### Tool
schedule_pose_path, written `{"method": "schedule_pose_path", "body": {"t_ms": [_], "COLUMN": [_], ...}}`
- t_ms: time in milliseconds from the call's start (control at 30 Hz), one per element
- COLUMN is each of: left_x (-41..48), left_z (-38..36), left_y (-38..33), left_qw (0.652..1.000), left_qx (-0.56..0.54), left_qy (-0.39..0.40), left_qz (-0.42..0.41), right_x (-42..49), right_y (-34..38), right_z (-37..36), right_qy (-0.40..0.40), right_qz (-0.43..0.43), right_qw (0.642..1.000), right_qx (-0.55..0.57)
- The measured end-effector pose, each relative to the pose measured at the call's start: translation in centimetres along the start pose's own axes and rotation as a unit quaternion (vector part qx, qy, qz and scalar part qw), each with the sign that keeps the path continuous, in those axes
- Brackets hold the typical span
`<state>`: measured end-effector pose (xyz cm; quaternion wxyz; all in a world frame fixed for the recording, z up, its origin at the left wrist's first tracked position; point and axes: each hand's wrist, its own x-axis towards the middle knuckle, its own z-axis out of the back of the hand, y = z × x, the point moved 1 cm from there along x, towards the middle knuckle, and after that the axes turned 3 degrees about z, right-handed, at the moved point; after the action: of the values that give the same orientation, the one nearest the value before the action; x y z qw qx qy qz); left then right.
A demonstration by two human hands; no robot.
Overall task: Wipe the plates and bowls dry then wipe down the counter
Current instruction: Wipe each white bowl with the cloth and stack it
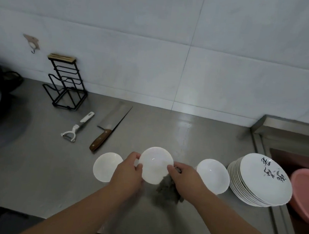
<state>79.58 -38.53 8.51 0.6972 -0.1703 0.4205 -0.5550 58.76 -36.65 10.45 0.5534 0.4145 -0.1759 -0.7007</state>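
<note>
At lower centre, a white bowl was gripped by curled fingers of the left hand; a grey cloth was pinched against it by the right hand.

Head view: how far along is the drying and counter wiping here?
Early on, I'd judge. Possibly done: the white bowl set down at left. In hand: the left hand grips a round white bowl while the right hand presses a grey cloth to its rim. Left: the white bowl at right, the stack of white plates with black lettering, then the grey steel counter.
</note>
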Motion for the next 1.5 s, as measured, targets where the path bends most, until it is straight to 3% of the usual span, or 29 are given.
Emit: {"method": "schedule_pose_path", "body": {"t_ms": [200, 333, 467, 633, 733, 833, 1000, 1100, 1233, 1400, 1500], "left_x": [-0.4, -0.8, -1.2, -1.4, -0.5, 0.1, -1.3, -2.9, -4.5, -5.8, -6.6], "left_z": [3.7, 4.9, 5.9, 8.1, 8.9, 9.5, 9.7, 9.1, 8.9, 9.4, 9.8], "left_y": [-4.5, -7.6, -9.8, -11.3, -11.1, -10.4, -10.7, -11.6, -12.9, -13.4, -14.1], "left_qw": [0.998, 0.984, 0.900, 0.804, 0.791, 0.799, 0.809, 0.809, 0.782, 0.768, 0.766], "left_qx": [-0.059, -0.171, -0.429, -0.584, -0.603, -0.591, -0.570, -0.565, -0.590, -0.595, -0.586], "left_qy": [0.024, 0.048, 0.068, 0.108, 0.101, 0.110, 0.144, 0.157, 0.192, 0.228, 0.255], "left_qz": [-0.018, -0.018, 0.028, 0.024, 0.027, 0.015, -0.024, -0.036, -0.062, -0.060, -0.069], "right_x": [-0.1, -1.4, -2.9, -3.9, -4.1, -3.9, -4.4, -5.2, -5.7, -5.3, -5.5], "right_y": [3.8, 6.4, 8.8, 9.8, 9.8, 9.8, 11.6, 12.7, 11.5, 11.9, 12.3], "right_z": [1.6, 3.1, 4.9, 5.9, 5.9, 6.5, 9.0, 8.6, 6.0, 7.8, 8.1], "right_qy": [-0.088, -0.135, -0.173, -0.203, -0.179, -0.214, -0.347, -0.302, -0.155, -0.235, -0.237], "right_qz": [0.024, 0.077, 0.118, 0.151, 0.140, 0.111, 0.143, 0.200, 0.303, 0.307, 0.330], "right_qw": [0.993, 0.966, 0.933, 0.937, 0.954, 0.958, 0.893, 0.888, 0.929, 0.920, 0.914], "right_qx": [0.071, 0.207, 0.293, 0.241, 0.196, 0.157, 0.249, 0.282, 0.147, 0.067, -0.006]}}
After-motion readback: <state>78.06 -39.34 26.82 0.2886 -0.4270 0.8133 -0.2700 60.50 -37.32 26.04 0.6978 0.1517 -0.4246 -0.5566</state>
